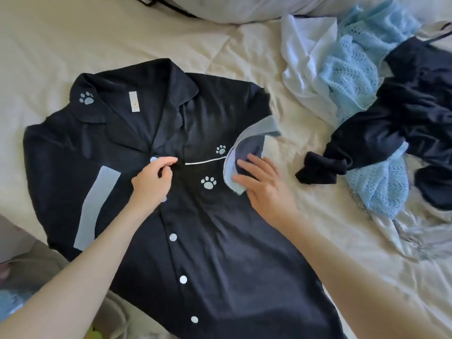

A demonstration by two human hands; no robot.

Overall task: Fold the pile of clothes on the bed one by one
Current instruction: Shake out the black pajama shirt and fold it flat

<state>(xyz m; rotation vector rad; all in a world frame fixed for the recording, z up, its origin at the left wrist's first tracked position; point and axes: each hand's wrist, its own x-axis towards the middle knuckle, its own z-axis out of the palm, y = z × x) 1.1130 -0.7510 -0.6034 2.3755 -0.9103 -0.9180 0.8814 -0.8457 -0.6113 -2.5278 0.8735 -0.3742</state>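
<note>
A dark navy button-up shirt with pale paw prints and white buttons lies front-up, spread flat on the cream bed sheet. My left hand pinches the shirt's button placket near the top button. My right hand rests with fingers spread on the right sleeve's pale blue cuff, which is folded in over the chest. The pile of clothes lies to the right: a white garment, a light blue knit and dark navy pieces, all crumpled together.
A white pillow with dark trim lies at the head of the bed. The bed's edge runs along the lower left, with cream fabric and other items below it. Bare sheet lies beyond the collar.
</note>
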